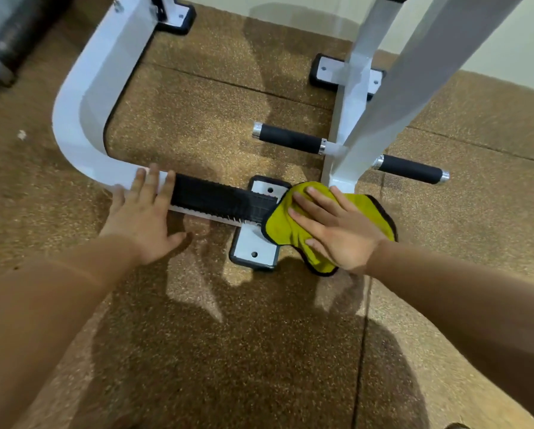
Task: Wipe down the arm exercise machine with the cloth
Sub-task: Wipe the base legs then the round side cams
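At the base of the white steel frame, a yellow cloth was pressed under the flat right hand, left hand spread empty; uprights judged unwiped.

Both bare forearms reach forward and down from the near corners, drawing together toward the black tread. The left hand lies palm down at the tread's left end, fingers straight and slightly spread, the index finger touching that end, the thumb stretched out along the tread's near side. The right hand lies palm down at the tread's right end, flat on the cloth, fingers straight and fanned toward the tread, thumb low on the near side
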